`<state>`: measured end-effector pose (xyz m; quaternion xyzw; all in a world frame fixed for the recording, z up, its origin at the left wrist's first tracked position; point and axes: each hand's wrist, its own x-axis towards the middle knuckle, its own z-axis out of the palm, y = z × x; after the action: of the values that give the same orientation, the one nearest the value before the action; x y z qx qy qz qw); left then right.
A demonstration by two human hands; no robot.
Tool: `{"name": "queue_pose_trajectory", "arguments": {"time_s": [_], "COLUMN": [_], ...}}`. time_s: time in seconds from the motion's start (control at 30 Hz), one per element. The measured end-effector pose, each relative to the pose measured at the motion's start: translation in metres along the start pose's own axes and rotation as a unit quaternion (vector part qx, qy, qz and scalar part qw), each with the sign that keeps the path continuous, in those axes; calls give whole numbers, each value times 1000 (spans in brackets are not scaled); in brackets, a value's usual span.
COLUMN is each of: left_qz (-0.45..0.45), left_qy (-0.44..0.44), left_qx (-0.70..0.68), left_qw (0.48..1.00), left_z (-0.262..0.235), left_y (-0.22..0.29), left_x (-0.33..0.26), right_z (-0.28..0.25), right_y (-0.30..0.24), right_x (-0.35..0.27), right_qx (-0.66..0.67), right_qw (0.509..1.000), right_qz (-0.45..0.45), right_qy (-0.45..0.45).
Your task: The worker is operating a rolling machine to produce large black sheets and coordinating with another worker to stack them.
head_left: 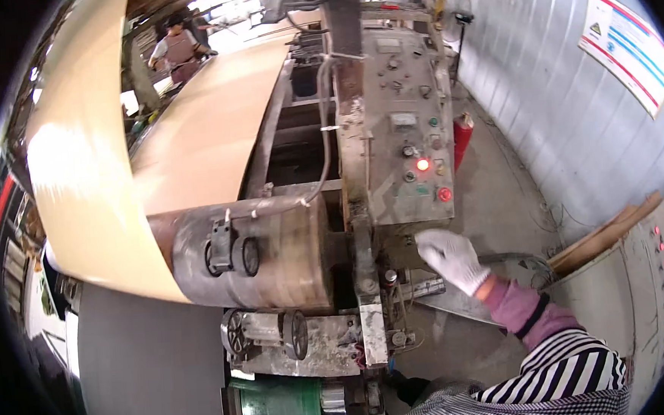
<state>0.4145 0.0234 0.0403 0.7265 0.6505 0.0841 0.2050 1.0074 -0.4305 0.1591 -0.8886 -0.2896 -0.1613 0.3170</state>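
My right hand [452, 261], in a white knit glove, reaches forward over the floor beside the machine frame [364, 262]. Its fingers look loosely bent, and nothing shows in them. It is just below the near end of a grey control panel [400, 81], apart from it. The panel carries knobs, small gauges, a glowing red lamp [422, 165] and a red push button [444, 194]. My left hand is out of view. Left of the frame, a wide tan sheet [89, 146] runs around a large metal roller [274, 249].
Small wheeled fittings [264, 335] and a green roller [280, 408] sit below the large roller. A dark belt [151, 363] lies at left. Another person [179, 49] stands beyond the long tan sheet [211, 101]. A cabinet [640, 280] with red lamps stands at right; a red cylinder [463, 138] stands behind the panel.
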Motion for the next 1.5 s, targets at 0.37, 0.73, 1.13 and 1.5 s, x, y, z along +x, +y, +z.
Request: {"name": "queue_pose_trajectory", "arguments": {"time_s": [0.37, 0.73, 1.13, 1.5], "left_qz": [121, 78, 81, 187], "left_qy": [-155, -160, -152, -121], "left_qx": [168, 208, 220, 299], "left_qw": [966, 962, 960, 928], "left_z": [29, 16, 21, 33], "left_y": [-13, 35, 24, -2], "left_x": [61, 38, 39, 36], "right_z": [31, 26, 24, -6], "right_y": [130, 128, 119, 90], "right_x": [186, 194, 195, 53], "right_qx": [-227, -286, -272, -112], "right_qw": [971, 958, 961, 992], "right_qz": [17, 10, 49, 34], "right_qy": [74, -25, -32, 56]}}
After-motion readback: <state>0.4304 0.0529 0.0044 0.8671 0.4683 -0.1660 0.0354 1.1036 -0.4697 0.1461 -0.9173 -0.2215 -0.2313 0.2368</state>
